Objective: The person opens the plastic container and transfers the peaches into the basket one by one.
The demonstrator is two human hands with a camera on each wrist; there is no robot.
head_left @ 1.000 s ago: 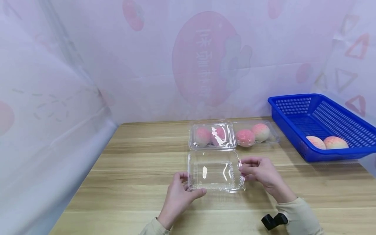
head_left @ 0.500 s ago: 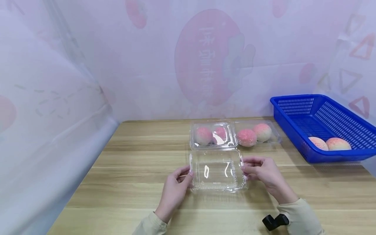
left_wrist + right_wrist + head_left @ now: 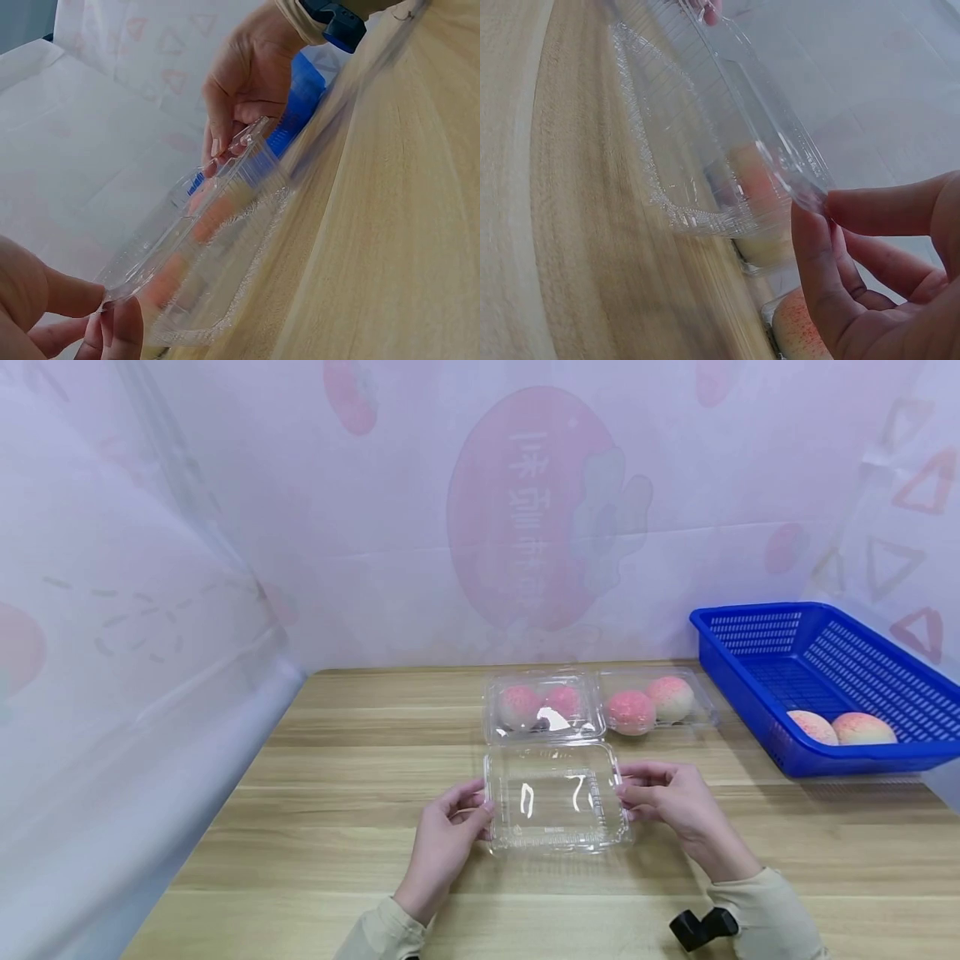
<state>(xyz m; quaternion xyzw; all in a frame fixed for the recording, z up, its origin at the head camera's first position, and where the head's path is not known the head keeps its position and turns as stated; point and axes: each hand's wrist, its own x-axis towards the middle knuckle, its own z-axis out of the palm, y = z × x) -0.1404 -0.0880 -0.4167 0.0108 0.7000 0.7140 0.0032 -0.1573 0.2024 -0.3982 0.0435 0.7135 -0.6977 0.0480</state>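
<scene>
From my end, I see the left hand point(image 3: 444, 845) and right hand point(image 3: 681, 810) pinching opposite rims of the transparent container point(image 3: 555, 814), which sits between their fingertips, probably to steady its thin plastic evenly. Pink-and-white balls point(image 3: 630, 712) lie beyond the fingers; the blue basket point(image 3: 742, 697), farther right.

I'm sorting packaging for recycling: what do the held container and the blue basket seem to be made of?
Held container: thin, clear, glossy plastic, by the look of it; bright glare streaks it and the table shows through.
Blue basket: probably moulded plastic, slightly shiny; evenly coloured walls pierced by rows of slots.
</scene>
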